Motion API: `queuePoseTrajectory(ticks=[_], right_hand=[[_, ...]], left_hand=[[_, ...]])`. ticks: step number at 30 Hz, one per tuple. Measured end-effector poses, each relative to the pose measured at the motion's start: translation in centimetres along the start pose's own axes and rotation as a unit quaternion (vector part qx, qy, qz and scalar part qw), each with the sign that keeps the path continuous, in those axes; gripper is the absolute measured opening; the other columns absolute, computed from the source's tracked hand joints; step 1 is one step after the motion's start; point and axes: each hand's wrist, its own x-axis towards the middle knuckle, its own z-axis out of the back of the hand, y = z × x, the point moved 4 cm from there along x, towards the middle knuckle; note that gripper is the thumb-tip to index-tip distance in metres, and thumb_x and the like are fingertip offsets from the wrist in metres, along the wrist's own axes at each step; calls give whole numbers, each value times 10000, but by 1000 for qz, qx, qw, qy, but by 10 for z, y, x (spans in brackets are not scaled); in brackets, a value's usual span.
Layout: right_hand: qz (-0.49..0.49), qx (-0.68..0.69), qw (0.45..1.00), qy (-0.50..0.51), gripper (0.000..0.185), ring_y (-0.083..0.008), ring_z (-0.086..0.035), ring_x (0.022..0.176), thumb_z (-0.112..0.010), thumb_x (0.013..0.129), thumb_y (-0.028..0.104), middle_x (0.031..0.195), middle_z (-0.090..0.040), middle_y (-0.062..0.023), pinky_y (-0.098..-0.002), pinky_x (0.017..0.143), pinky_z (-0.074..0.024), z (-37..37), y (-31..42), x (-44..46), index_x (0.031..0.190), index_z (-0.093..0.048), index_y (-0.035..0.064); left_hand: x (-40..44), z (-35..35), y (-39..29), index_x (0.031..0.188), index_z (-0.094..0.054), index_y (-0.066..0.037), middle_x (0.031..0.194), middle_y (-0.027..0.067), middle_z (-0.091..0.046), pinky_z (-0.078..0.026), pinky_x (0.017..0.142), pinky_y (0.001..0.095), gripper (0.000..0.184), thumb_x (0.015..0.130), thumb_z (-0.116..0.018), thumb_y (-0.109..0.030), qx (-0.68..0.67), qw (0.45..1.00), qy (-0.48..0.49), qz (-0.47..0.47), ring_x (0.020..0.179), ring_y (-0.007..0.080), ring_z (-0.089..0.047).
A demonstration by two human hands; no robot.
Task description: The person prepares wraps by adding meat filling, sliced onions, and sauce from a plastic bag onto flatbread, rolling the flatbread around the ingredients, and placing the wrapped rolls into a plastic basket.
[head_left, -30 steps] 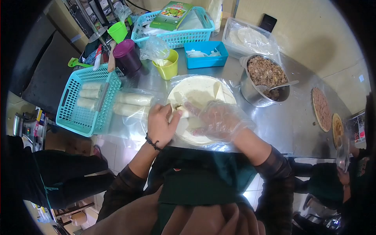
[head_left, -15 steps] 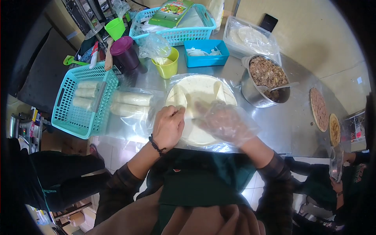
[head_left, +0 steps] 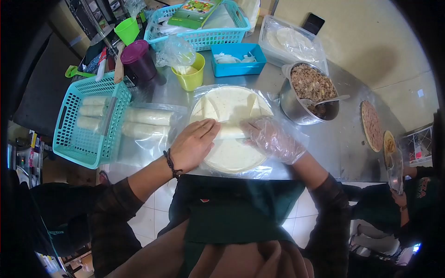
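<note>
A tortilla (head_left: pixel 227 98), its left and right sides folded inward, is partly rolled up across the middle of a round stack. The rolled part, a pale cylinder (head_left: pixel 232 131), lies crosswise between my hands. My left hand (head_left: pixel 194 141), bare, has its fingers together, pressing on the roll's left end. My right hand (head_left: pixel 273 139), in a clear plastic glove, grips the right end with bent fingers. Beneath the roll another flat tortilla (head_left: pixel 236 156) shows, resting on a plastic sheet (head_left: pixel 278 169). Whatever is inside the roll is hidden.
A metal pot (head_left: pixel 296 109) of minced filling with a spoon stands at right. Bagged rolls (head_left: pixel 148 123) and a turquoise basket (head_left: pixel 85 143) are at left. Behind stand a yellow cup (head_left: pixel 192 76), blue box (head_left: pixel 238 69) and tortilla container (head_left: pixel 320 62). A co-worker's hand (head_left: pixel 398 198) shows at far right.
The tortilla's near edge now shows as a roll across the middle. My left hand has flattened onto its left end; my gloved right hand has settled on its right end. The view has shifted slightly.
</note>
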Motion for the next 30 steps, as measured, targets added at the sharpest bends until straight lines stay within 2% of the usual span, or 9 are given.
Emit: queuePoseTrajectory(ticks=[4, 7, 11, 13, 14, 20, 22, 25, 30], right_hand=[[-20, -11, 993, 119, 390, -302, -623, 813, -681, 779, 169, 930, -633, -177, -379, 699, -512, -5, -15, 8, 1109, -572, -9], [-173, 457, 872, 35, 364, -247, -629, 873, -659, 835, 208, 978, -645, -178, -335, 746, -503, -8, -47, 15, 1111, -599, -21], [-286, 439, 849, 72, 341, -138, -595, 880, -616, 888, 254, 967, -650, -87, -273, 787, -473, -17, -71, 25, 1112, -619, -2], [-275, 401, 869, 91, 320, -122, -585, 837, -621, 886, 266, 903, -638, -62, -271, 765, -469, -19, -75, 29, 1060, -634, -2], [-278, 401, 868, 90, 320, -122, -585, 837, -621, 886, 266, 903, -638, -62, -271, 765, -469, -20, -77, 31, 1060, -634, -2], [-344, 364, 859, 103, 262, -149, -584, 738, -586, 905, 274, 827, -627, -49, -317, 658, -465, -22, -74, 32, 926, -649, 21], [-117, 81, 989, 47, 243, -238, -597, 716, -565, 911, 265, 806, -618, -95, -342, 638, -468, -13, -64, 36, 922, -651, 38], [24, 29, 998, -51, 220, -316, -592, 742, -565, 896, 236, 807, -598, -142, -370, 643, -470, -9, -45, 33, 922, -641, 32], [-108, 117, 986, 53, 212, -316, -600, 809, -570, 862, 232, 894, -615, -152, -399, 701, -479, -19, -45, 25, 892, -633, 31]], left_hand=[[30, 11, 10, 1216, -516, -14, 1140, 179, -576, -454, 901, 381, 479, 746, -593, -66, -32, 979, 203, -2, 1034, 327, -559], [57, 7, 49, 1097, -585, 21, 968, 175, -630, -512, 743, 335, 380, 743, -622, -112, -192, 937, 279, 83, 847, 263, -641], [63, -3, 80, 1063, -607, 26, 859, 145, -632, -509, 653, 316, 364, 759, -647, -171, -427, 836, 265, 219, 731, 219, -650], [58, 13, 73, 1032, -625, 20, 752, 120, -617, -499, 649, 294, 365, 764, -675, -223, -364, 900, 89, 222, 697, 174, -638], [60, 23, 67, 1012, -631, 11, 733, 148, -623, -502, 675, 335, 273, 790, -620, -148, -207, 957, 83, 183, 727, 236, -644], [55, 15, 53, 982, -640, 0, 862, 178, -629, -484, 741, 392, 211, 792, -560, -47, -126, 982, 142, 21, 827, 352, -605], [54, 13, 48, 963, -640, 3, 893, 187, -617, -473, 774, 409, 193, 812, -552, -79, -148, 974, 171, 34, 881, 356, -592], [51, 10, 43, 1002, -620, 3, 966, 181, -568, -451, 823, 407, 203, 844, -551, -105, -169, 977, 122, 42, 953, 339, -556], [51, 7, 43, 1043, -599, 5, 950, 174, -538, -437, 844, 400, 219, 859, -546, -101, -167, 971, 171, 21, 939, 327, -538]])
